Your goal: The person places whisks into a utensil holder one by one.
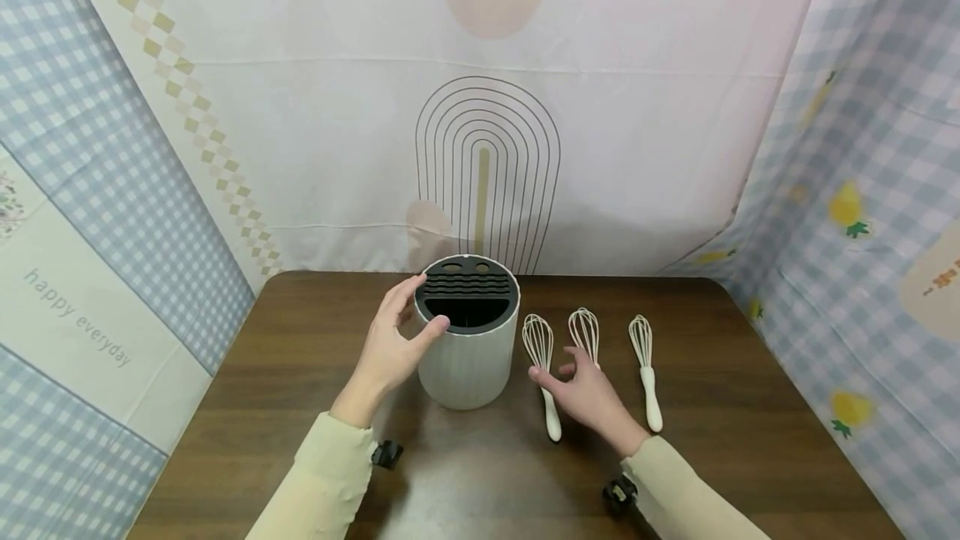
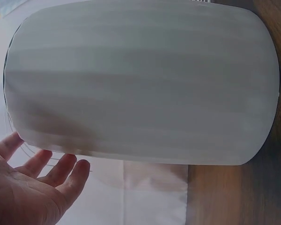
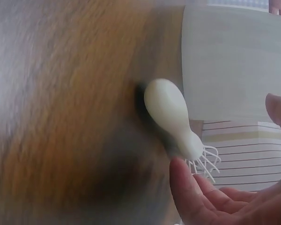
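A pale ribbed cylindrical holder (image 1: 465, 369) with a black slotted top (image 1: 467, 283) stands upright on the table. My left hand (image 1: 393, 340) is at its upper left side, fingers and thumb spread around the rim; the left wrist view shows the fingertips by the wall of the holder (image 2: 145, 89). Three white whisks lie right of the holder. My right hand (image 1: 588, 394), fingers apart, hovers between the left whisk (image 1: 551, 415) and the middle whisk (image 1: 583, 332), covering the middle one's handle. The right whisk (image 1: 651, 398) lies apart. A whisk handle (image 3: 166, 105) shows near my right fingertips.
The brown wooden table (image 1: 300, 365) runs back to a printed cloth (image 1: 337, 148). Checked cloths hang at the left (image 1: 97, 107) and right (image 1: 900, 65) sides.
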Demonstrator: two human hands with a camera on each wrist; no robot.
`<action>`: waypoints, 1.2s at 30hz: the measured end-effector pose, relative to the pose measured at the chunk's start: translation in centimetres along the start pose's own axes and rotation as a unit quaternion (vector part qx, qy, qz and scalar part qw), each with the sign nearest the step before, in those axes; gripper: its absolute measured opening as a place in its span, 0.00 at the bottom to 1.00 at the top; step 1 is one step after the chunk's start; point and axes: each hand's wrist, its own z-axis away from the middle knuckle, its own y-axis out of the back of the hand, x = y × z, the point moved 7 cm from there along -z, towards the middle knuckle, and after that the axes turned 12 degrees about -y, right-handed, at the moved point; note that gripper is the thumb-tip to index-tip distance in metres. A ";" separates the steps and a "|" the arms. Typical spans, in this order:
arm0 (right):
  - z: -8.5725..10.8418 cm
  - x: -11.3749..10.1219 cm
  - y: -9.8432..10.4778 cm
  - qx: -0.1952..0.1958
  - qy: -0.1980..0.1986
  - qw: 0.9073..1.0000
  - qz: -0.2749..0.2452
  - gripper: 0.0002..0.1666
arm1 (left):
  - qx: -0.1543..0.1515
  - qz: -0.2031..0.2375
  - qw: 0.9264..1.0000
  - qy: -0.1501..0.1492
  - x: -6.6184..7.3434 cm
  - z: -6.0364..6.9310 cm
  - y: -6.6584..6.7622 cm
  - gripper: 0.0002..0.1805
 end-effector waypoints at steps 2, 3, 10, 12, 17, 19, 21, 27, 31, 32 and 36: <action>0.0 0.1 -0.2 -0.008 -0.005 1.000 -0.006 0.58 | 0.001 0.000 1.000 0.000 -0.1 0.0 -0.1 0.34; -0.1 0.2 -0.3 -0.012 -0.008 1.000 -0.009 0.57 | 0.001 0.000 1.000 0.000 -0.2 0.0 -0.1 0.34; -0.4 0.8 -0.8 -0.029 -0.028 0.999 -0.032 0.53 | 0.005 0.000 1.000 0.002 -0.6 0.0 -0.4 0.34; -0.5 1.0 -1.0 -0.033 -0.035 0.998 -0.040 0.52 | 0.006 0.001 1.000 0.003 -0.8 0.0 -0.4 0.34; -0.6 1.5 -1.2 -0.041 -0.055 0.996 -0.063 0.44 | 0.009 0.015 1.000 0.012 -1.3 0.2 -0.6 0.34; -0.7 1.6 -1.4 -0.043 -0.056 0.995 -0.074 0.40 | 0.010 0.024 0.999 0.022 -1.6 0.3 -0.7 0.35; -0.7 1.8 -1.7 -0.045 -0.058 0.993 -0.088 0.35 | 0.012 0.031 0.999 0.034 -1.9 0.6 -0.6 0.35; -1.2 2.3 -2.2 -0.045 -0.054 0.990 -0.118 0.26 | 0.012 0.032 0.998 0.047 -2.4 0.9 -0.6 0.35; -1.3 2.4 -2.2 -0.044 -0.052 0.990 -0.120 0.22 | 0.012 0.029 0.999 0.042 -2.2 0.8 -0.7 0.34; -1.3 2.4 -2.2 -0.045 -0.051 0.990 -0.120 0.21 | 0.012 0.029 0.999 0.042 -2.2 0.8 -0.7 0.34; -1.2 2.3 -2.2 -0.045 -0.047 0.990 -0.123 0.18 | 0.010 0.029 0.999 0.045 -2.1 0.8 -0.8 0.34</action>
